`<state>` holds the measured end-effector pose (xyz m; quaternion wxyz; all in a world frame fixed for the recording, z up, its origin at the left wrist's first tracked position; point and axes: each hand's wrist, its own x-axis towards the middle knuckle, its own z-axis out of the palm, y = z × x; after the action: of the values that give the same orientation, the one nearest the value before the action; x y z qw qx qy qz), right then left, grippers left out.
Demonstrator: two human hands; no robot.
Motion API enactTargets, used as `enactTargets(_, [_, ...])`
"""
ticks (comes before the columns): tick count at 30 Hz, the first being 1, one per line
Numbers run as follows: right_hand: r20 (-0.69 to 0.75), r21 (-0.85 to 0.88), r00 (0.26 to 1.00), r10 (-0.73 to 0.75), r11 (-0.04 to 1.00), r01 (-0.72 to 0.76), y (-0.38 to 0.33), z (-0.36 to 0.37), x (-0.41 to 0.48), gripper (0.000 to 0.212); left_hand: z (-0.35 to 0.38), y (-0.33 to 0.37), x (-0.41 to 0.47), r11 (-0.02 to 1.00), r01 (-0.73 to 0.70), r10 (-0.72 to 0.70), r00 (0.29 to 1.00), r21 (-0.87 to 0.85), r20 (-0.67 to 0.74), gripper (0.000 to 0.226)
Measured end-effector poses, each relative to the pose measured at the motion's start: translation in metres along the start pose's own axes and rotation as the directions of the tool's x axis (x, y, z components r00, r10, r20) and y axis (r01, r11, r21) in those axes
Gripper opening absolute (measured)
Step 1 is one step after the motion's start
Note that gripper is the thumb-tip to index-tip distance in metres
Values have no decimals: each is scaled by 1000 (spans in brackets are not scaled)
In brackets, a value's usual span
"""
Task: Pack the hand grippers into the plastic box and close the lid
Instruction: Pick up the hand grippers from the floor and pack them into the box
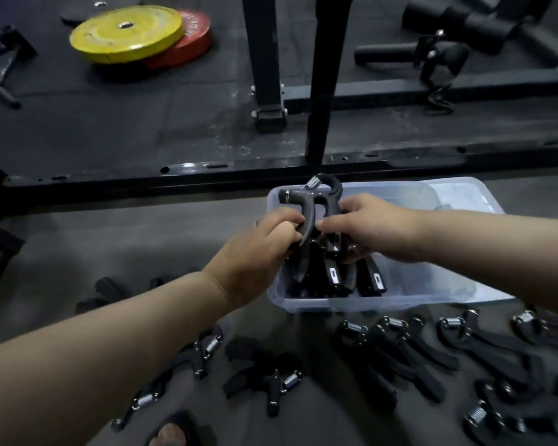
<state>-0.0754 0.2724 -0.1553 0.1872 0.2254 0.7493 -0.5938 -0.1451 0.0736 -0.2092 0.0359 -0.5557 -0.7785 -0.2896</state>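
The left grip (pixel 264 243) covers the near-left corner of the plastic box (pixel 335 304), and its curled fingertips vanish behind the raised hand gripper (pixel 306 201). The right grip (pixel 371 230) closes over that gripper's far handle, so how many it holds cannot be told. The lettering on the top bar is too small to read. The loose hand grippers (pixel 535 329) at the right edge are blurred and cut off, as is a sandalled foot (pixel 169 434) at the bottom.

Matt black plastic hand grippers (pixel 310 214) w/ shiny metal springs; translucent smooth plastic box (pixel 400 300).
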Motion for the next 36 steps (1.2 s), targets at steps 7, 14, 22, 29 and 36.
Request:
enactTargets(7, [-135,-117,974,182,973,-198,42,-41,3,17,26,-5,7,954,272,-284,954,125,94,39])
enactTargets(14, [-225,-203,941,254,932,-300,86,-50,26,20,53,-6,6,859,500,-510,853,111,106,36])
enactTargets(22, [-154,-55,949,275,957,-286,100,-46,46,17,56,-3,3,866,494,-499,862,80,83,34])
enactTargets(29, [-269,-343,937,221,888,-308,109,-41,52,10,55,-4,3,859,509,-512,853,60,97,34])
enactTargets(36, [-286,-461,943,172,838,-292,115,-34,53,17,53,-3,3,852,523,-523,844,40,116,33])
